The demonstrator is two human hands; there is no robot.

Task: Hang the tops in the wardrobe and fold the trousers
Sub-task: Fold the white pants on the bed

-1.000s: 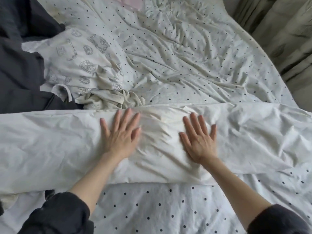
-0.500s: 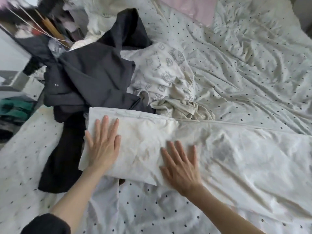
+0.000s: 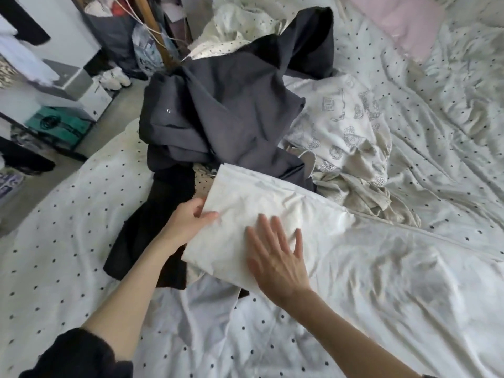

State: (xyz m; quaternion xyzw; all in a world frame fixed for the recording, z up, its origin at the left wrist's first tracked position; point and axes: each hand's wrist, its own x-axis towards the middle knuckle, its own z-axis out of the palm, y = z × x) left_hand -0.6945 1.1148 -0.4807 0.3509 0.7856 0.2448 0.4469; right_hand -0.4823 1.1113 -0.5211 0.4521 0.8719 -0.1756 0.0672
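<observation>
Your left hand [image 3: 191, 218] pinches the end of the white trousers [image 3: 272, 208] (thumb on top) while your right hand [image 3: 275, 257] lies spread flat on them on the bed [image 3: 68, 214].

Polka-dot bed [image 3: 68, 227], grey floor [image 3: 120, 110].
</observation>
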